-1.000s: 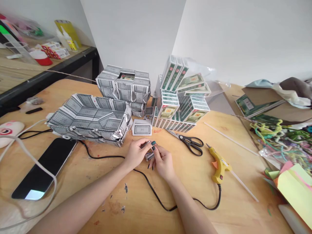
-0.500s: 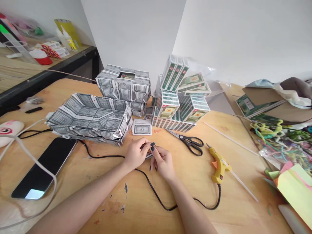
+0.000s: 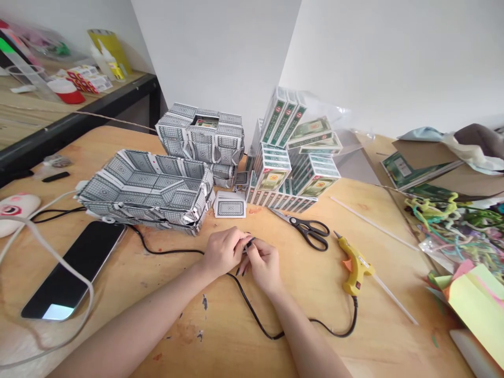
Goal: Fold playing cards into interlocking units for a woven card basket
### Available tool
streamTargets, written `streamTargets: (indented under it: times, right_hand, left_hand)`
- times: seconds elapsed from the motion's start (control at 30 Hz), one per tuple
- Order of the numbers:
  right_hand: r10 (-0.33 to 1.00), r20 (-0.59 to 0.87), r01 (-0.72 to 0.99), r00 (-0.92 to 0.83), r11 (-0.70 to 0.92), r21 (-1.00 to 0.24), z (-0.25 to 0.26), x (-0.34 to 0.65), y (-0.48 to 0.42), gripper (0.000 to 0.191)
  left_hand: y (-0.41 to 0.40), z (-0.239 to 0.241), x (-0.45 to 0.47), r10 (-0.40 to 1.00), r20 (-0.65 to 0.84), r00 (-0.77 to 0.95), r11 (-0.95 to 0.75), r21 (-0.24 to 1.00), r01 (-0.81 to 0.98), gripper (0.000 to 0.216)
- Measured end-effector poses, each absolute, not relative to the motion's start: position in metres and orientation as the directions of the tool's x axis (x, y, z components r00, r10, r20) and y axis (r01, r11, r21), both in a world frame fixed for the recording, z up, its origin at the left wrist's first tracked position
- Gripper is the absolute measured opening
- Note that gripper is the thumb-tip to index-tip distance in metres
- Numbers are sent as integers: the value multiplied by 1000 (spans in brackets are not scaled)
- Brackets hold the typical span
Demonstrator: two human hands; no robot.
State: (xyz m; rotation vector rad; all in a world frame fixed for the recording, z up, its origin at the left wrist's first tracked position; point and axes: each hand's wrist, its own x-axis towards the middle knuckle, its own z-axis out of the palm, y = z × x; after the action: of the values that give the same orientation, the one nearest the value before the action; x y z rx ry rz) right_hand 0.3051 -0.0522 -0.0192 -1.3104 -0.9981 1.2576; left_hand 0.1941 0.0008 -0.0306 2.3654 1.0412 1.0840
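Observation:
My left hand and my right hand meet over the middle of the table. Their fingertips pinch a playing card between them, mostly hidden by the fingers. Just beyond lies a small pile of playing cards, backs up. To its left stands an open box built from folded playing cards. A second card-built piece, with an opening in its top, is behind it.
Boxed card decks are stacked at the back. Black scissors and a yellow glue gun lie to the right, its black cord passing under my arms. A phone lies left; pipe cleaners are heaped far right.
Both hands have drawn closer together, and the card between them is now more covered by my fingers. The other things on the table stay put.

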Motion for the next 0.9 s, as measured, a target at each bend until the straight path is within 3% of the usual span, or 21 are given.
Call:
streamTargets:
  times: [0.23,0.47,0.63,0.73,0.9]
  right_hand:
    - [988,-143,-118,64,-135,-984,-15,302,-54,12]
    - [989,-145,-166,-27,-147,-975,-14,305,-53,17]
    - [988,-128,-228,83,-107,-968,-18,306,-52,24]
    - [972,-25,-96,234,-3,-995,-22,309,-52,24]
    - [905,158,175,396,95,-980,-34,316,-53,12]
  left_hand:
    - [-3,-28,195,793,515,325,-605,609,512,15]
    - [0,-28,196,850,442,287,-525,661,536,17]
    - [2,-26,194,895,386,221,-445,778,443,18]
    - [3,-25,194,877,385,288,-471,807,356,16]
    - [5,-26,194,799,452,396,-587,728,354,17]
